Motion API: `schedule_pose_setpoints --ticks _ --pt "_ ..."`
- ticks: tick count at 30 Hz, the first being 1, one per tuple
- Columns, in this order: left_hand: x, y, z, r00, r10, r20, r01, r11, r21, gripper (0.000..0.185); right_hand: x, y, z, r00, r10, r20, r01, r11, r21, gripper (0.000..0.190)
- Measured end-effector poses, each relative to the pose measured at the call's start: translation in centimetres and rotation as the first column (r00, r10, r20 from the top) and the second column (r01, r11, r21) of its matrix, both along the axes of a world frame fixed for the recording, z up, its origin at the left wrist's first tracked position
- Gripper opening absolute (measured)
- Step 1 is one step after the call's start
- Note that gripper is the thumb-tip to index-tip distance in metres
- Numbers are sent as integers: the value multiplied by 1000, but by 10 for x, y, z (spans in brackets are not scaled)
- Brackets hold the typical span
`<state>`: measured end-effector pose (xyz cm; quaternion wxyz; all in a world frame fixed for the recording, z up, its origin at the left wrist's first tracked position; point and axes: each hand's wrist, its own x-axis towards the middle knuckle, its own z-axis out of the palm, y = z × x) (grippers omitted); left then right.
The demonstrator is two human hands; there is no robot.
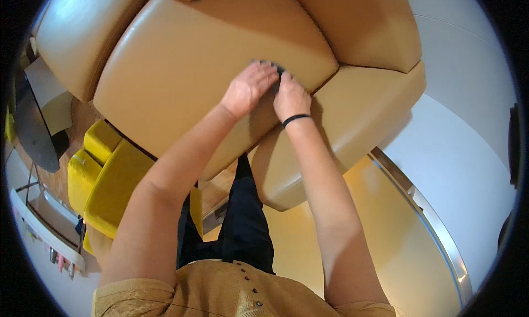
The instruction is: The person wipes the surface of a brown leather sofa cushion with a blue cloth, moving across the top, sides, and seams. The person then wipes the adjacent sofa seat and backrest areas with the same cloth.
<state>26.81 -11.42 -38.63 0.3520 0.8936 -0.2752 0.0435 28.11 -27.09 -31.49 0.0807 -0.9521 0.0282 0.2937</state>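
Note:
Both of my hands are close together over the seat cushion (182, 64) of a tan leather sofa. Between them is a small dark cloth-like item (280, 70), mostly covered by my fingers and somewhat blurred. My left hand (250, 85) lies palm down with its fingers curled over the item. My right hand (292, 97), with a black band (296, 119) at the wrist, pinches the item's right side, thumb uppermost. Close to my right hand runs the seam between the seat cushion and the sofa's padded arm (363, 98).
Tan back cushions (363, 23) rise behind the seat. At left stand a yellow upholstered seat (120, 180), a dark round-edged table (35, 127) and a white shelf (49, 242) holding small items. A pale wall (450, 122) lies to the right.

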Motion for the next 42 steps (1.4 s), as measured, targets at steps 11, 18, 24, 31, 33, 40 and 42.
schedule_pose_setpoints --ticks 11,18,24,31,33,40,42 --pt "-53 113 -3 977 164 -134 -157 986 59 41 -74 99 -41 947 -169 273 39 904 426 34" --pt "-33 72 28 978 192 -87 -195 980 -31 34 -36 50 -7 924 116 364 -205 955 215 11" --pt "2 -11 0 987 28 -157 -34 999 -39 24 -19 -9 -12 985 105 136 -99 994 -49 21" --pt "-123 52 3 965 52 -257 -54 999 -2 30 -120 75 -30 991 104 -90 -116 983 -143 16" --pt "-151 74 19 940 56 -336 -49 998 29 31 -135 96 -30 971 125 -203 -146 985 -94 17" --pt "-98 108 26 944 241 -225 -230 970 75 35 -77 94 -4 985 171 19 -171 962 212 23" --pt "-57 116 30 938 326 -119 -322 945 51 32 -34 99 -1 966 204 156 -242 927 287 18"
